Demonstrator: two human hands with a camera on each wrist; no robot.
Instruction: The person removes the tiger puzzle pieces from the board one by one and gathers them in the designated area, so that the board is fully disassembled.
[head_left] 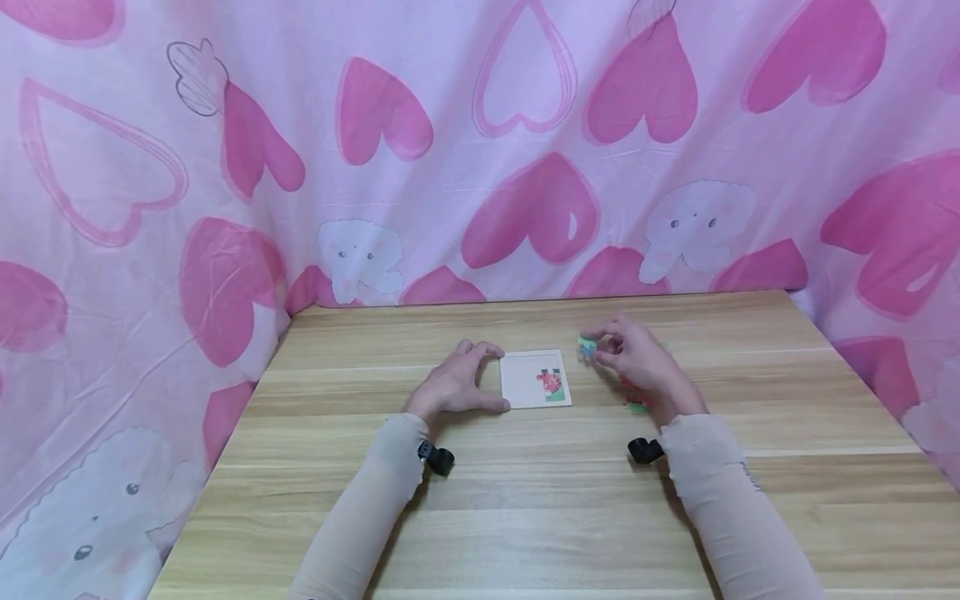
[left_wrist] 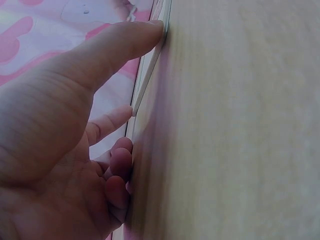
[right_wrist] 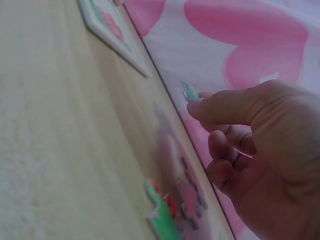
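Note:
On the table lies a square white puzzle tray (head_left: 517, 379), with joined red, green and dark pieces (head_left: 551, 384) in its near right part. My left hand (head_left: 453, 382) holds the tray by its left side, index finger at the far corner and thumb (left_wrist: 125, 45) at the near one. Its other fingers are curled loosely near the tabletop. To the right of the tray, my right hand (head_left: 636, 354) pinches a small blue-green puzzle piece (head_left: 587, 347) between thumb and fingers, raised above the table in the right wrist view. Loose puzzle pieces (right_wrist: 189, 197) lie beneath this hand, partly hidden from the head view.
A wood-grain table (head_left: 525, 517) carries everything. Behind it and along both sides hangs a pink curtain (head_left: 450, 192) with hearts and white cartoon animals, meeting the table's far edge. Each wrist wears a black camera (head_left: 647, 451).

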